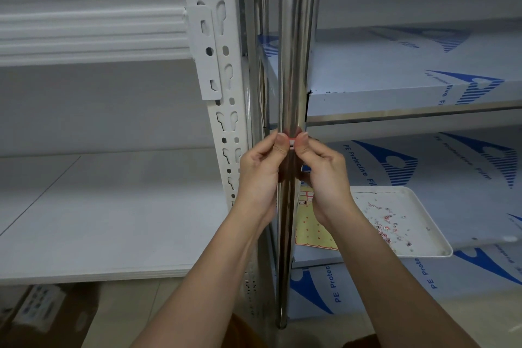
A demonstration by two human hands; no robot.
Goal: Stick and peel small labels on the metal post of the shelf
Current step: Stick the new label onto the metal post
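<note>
Label [292,143] between both thumbs, on post [293,65]

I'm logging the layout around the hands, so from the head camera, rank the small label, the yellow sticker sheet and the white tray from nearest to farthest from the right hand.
1. Small label, on the metal post at the right hand's thumb tip.
2. Yellow sticker sheet, just below the wrist.
3. White tray, farther right on the shelf.

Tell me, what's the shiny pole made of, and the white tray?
The pole looks like polished metal, probably stainless steel: it mirrors the room in long streaks. The tray on the shelf seems to be white plastic, smooth and dull with rounded edges, though painted metal is possible.
</note>
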